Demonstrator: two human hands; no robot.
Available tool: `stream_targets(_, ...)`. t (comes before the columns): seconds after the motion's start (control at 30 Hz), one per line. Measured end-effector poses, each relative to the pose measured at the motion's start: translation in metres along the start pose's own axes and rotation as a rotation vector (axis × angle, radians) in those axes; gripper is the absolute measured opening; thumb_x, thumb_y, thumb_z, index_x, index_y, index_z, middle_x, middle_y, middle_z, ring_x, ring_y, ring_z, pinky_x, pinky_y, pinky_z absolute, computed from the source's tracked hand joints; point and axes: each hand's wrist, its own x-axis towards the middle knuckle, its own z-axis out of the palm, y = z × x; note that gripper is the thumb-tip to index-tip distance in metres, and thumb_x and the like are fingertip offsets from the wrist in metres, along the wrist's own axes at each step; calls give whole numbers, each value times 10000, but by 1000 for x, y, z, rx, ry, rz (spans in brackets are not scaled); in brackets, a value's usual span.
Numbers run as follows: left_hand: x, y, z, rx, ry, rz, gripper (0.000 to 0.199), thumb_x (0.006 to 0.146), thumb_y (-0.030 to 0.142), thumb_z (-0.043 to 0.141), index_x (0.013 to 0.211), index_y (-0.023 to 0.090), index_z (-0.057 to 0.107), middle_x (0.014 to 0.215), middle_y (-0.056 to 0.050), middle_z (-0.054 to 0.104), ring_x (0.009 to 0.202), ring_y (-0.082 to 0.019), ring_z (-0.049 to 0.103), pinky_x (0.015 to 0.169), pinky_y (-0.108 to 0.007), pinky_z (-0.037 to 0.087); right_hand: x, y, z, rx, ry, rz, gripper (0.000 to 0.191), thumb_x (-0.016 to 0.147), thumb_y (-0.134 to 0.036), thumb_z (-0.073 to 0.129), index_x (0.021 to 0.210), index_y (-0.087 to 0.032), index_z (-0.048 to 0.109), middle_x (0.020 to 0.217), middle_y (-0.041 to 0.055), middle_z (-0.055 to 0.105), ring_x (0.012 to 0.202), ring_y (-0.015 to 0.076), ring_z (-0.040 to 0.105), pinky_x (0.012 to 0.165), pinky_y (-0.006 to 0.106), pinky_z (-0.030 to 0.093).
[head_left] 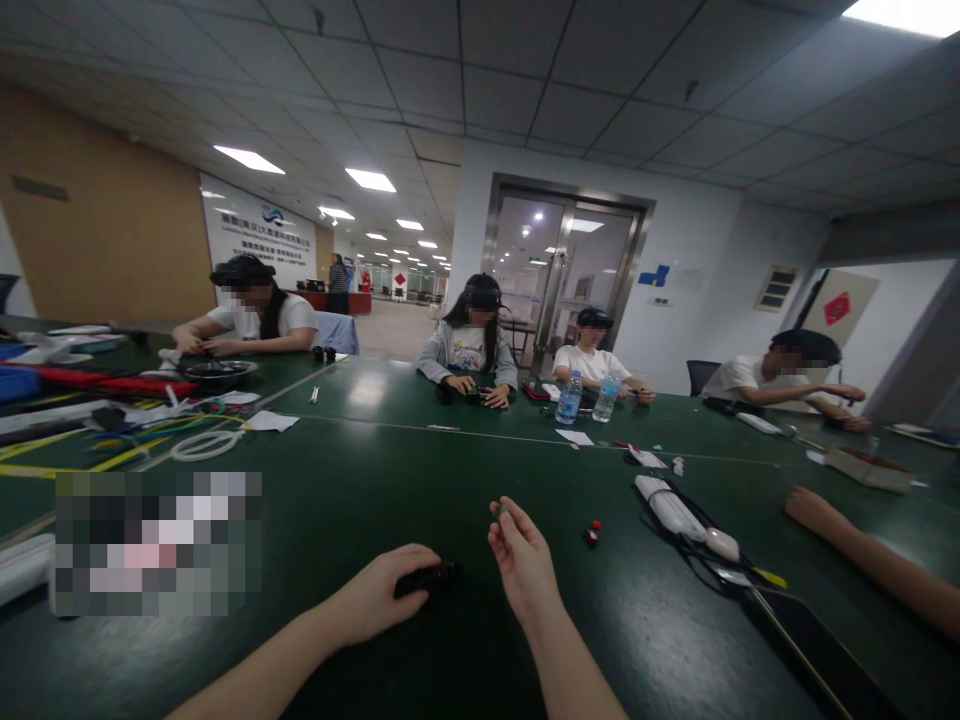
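My left hand point(386, 590) is wrapped round a black cylindrical object point(442, 577) that lies low over the green table point(360, 510). To its right my right hand point(517, 545) is raised, palm partly turned up, with thumb and fingertips pinched on a tiny dark object point(501, 512) too small to name. The two hands are apart. A small red and black piece point(592, 534) rests on the table to the right of my right hand.
White power strip point(671, 508), cables and a dark tablet point(821, 650) lie right, near another person's forearm point(862, 545). Two water bottles point(568, 398) stand farther back. Coiled white tube point(208, 445) and wires lie left. Several people sit across the table.
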Motion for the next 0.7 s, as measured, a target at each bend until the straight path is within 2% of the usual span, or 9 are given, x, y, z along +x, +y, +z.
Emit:
stream_targets(0.23, 1, 2, 0, 17, -2, -12, 350, 735, 205, 504, 1075, 233, 583, 1124, -20, 566, 1014, -166, 525, 927, -288, 380, 2, -1, 0, -4, 76, -36, 327, 655, -297, 711, 951, -205, 606, 909, 35, 663, 646, 111, 612, 583, 236, 530)
stream_targets(0.43, -1, 3, -1, -6, -6, -18, 347, 743, 219, 498, 1080, 239, 581, 1130, -14, 563, 1015, -170, 525, 925, -286, 380, 6, 1, -5, 31, 120, 22, 253, 688, -302, 687, 910, -201, 620, 979, 33, 658, 706, 103, 628, 558, 189, 508)
stream_targets(0.57, -1, 4, -1, -15, -5, -12, 349, 747, 224, 499, 1086, 236, 581, 1122, -18, 566, 1012, -169, 527, 922, -288, 386, 3, -1, -4, 74, 95, 54, 245, 686, -297, 694, 902, -203, 626, 967, 23, 659, 721, 92, 619, 568, 176, 499)
stream_targets(0.7, 0, 4, -1, -22, -10, -33, 344, 751, 243, 503, 1084, 234, 587, 1126, -22, 566, 1009, -180, 527, 920, -306, 389, 2, -2, -3, 75, 86, 47, 236, 691, -316, 688, 897, -219, 625, 865, -1, 658, 653, 81, 599, 554, 183, 488)
